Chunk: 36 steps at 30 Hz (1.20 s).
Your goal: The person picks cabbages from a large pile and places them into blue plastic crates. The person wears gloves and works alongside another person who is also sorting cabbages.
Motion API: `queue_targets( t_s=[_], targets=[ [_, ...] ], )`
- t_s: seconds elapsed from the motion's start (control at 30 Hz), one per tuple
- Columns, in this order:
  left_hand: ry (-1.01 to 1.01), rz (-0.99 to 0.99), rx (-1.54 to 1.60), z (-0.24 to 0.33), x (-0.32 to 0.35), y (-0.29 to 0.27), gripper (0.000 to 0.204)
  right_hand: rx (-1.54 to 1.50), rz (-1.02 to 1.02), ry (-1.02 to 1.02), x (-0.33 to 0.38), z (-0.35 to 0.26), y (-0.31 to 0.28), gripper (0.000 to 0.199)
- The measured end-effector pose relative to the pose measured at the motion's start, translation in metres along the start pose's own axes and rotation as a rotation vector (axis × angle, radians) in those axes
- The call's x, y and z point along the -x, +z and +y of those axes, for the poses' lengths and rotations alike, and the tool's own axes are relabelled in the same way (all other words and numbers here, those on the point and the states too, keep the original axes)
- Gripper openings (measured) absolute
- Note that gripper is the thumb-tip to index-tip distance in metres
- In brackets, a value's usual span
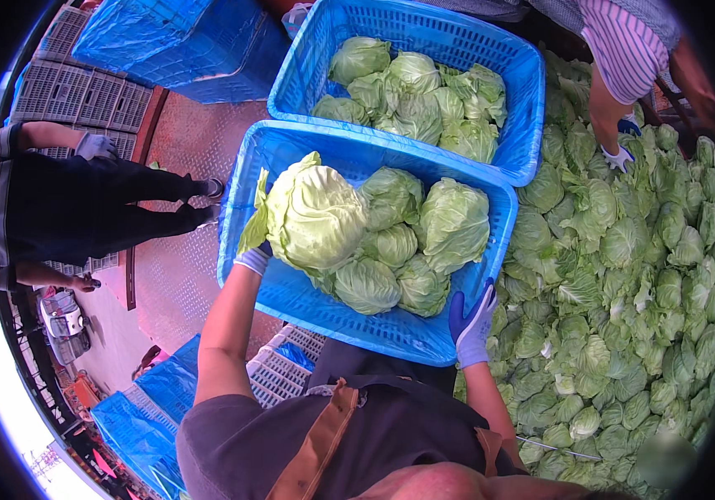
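A large pale green cabbage (316,217) with a loose outer leaf rests on my gloved left hand (254,257), whose fingers are mostly hidden beneath it. It is above the left part of a blue plastic crate (349,325), and several smaller cabbages (454,223) lie in the crate. My right hand (474,327), in a white and blue glove, touches the crate's right rim near the front corner. Its thumb and fingers are spread apart, with nothing between them.
Behind stands another blue crate (407,23) holding cabbages. A big cabbage heap (616,275) fills the right side, where a co-worker's gloved hand (618,157) reaches in. Another person (66,204) stands left on metal flooring (178,242). Wrapped blue crates (182,50) are stacked at the back left.
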<state>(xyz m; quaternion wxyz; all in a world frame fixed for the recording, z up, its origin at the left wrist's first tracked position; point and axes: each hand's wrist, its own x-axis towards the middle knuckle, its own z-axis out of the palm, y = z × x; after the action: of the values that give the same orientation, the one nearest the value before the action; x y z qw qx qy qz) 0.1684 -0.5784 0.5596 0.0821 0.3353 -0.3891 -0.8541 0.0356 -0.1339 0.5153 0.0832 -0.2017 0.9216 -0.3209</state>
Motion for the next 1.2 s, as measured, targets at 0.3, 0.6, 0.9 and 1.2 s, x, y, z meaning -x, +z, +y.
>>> queue_targets(
  t_s=[0.3,0.6,0.9,1.2],
  targets=[
    [0.052,0.445,-0.960,-0.174,-0.207,-0.146,0.071,0.391,0.004,-0.042,0.009,-0.011,0.017,0.077],
    [-0.029,0.376,-0.251,-0.183,-0.186,-0.232,0.062,0.180,0.009,0.089,-0.003,-0.028,0.008,0.081],
    [0.411,0.044,-1.056,-0.094,-0.036,0.208,0.064,-0.895,0.331,0.197,0.024,0.046,0.010,0.066],
    [-0.203,-0.940,-1.041,-0.356,-0.015,0.483,0.037,0.127,0.779,1.080,0.142,0.505,-0.169,0.077]
  ],
)
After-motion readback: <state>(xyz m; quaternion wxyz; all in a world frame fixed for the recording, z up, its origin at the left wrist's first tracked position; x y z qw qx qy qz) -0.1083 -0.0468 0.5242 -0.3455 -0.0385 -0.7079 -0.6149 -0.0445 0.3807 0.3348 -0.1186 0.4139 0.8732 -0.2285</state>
